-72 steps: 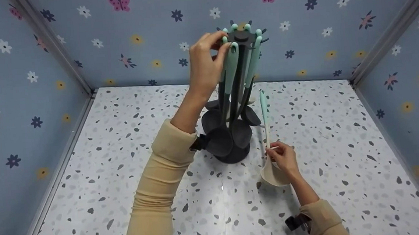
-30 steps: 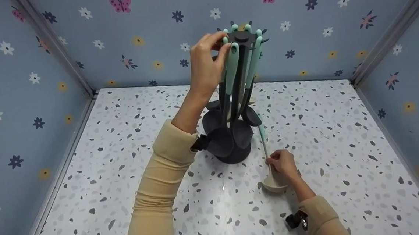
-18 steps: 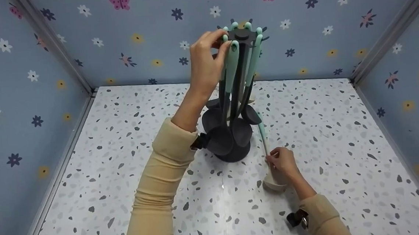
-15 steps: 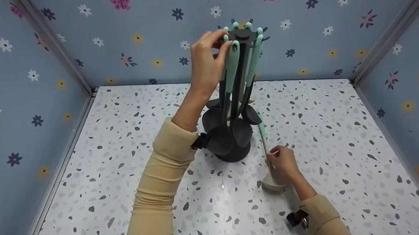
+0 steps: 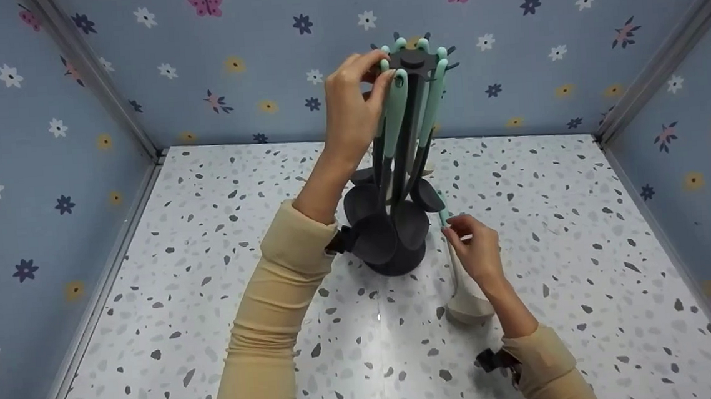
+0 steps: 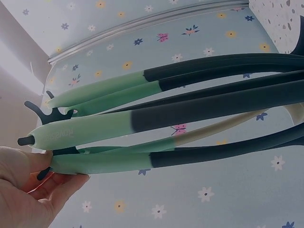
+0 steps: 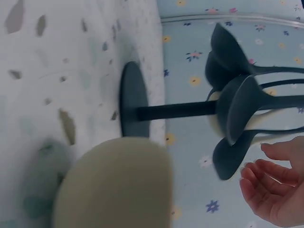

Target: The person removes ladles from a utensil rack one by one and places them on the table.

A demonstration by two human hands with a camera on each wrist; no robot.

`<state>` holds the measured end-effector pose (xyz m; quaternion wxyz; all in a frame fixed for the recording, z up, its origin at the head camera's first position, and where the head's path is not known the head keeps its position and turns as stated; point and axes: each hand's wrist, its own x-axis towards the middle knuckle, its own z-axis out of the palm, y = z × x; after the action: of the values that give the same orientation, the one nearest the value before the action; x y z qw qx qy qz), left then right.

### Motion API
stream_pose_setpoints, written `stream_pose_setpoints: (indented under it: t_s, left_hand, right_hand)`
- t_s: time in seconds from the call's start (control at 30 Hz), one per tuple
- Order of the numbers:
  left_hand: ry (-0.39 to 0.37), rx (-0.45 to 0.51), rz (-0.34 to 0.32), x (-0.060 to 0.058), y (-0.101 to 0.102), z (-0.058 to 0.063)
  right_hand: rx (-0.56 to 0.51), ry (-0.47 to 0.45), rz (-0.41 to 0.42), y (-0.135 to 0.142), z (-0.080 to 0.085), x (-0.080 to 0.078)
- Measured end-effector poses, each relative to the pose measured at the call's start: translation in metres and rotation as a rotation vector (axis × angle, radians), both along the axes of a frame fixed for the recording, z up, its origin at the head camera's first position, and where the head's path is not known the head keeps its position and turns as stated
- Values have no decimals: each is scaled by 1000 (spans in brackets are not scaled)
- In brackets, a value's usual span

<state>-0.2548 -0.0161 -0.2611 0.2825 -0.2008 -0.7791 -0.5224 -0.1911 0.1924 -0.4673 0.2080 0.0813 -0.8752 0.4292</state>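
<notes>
A dark utensil rack (image 5: 412, 64) stands upright with mint-handled utensils hung around it. At its top, my left hand (image 5: 352, 103) pinches the end of a mint-green utensil handle (image 6: 104, 164); the left wrist view shows thumb and fingers around that end. Right of the rack base, a cream ladle (image 5: 468, 307) with a mint handle end rests on the table, its handle pointing away from me. My right hand (image 5: 478, 247) is beside the upper handle, fingers loosely bent. In the right wrist view a gap shows between thumb and fingers, with the ladle's bowl (image 7: 118, 185) large below.
Several dark spoon and ladle heads (image 5: 376, 239) hang low around the rack, close over its round base (image 7: 133, 99). The speckled table (image 5: 563, 310) is bounded by blue patterned walls (image 5: 342, 12) at the back and both sides.
The right hand first drew the ladle toward me along the table, then left its neck and moved up along the handle. The left hand has stayed at the rack's top.
</notes>
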Motion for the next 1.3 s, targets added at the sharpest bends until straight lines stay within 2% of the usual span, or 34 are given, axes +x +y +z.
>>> stream_pose_setpoints:
  t_s: [0.2,0.33,0.5,0.73,0.9,1.3]
  left_hand:
    - [-11,10,-1,0,0,1]
    - [-6,9,0,0,1,0]
    - [-2,3,0,0,0,-1]
    - [20,-15,10,0,0,-2]
    - [21,-18,8,0,0,-2]
    - [19,-28,10,0,0,-2]
  right_hand:
    - [-65,184,63,-15,18,-7]
    - [-142,262,112,-27,28,-14]
    - [-204,296,138,-40,38,-21]
    - [-250,274,166,-61,67,-12]
    - [-280,276,189,-68,67,-17]
    - [-347,347,153,-74,56,-27]
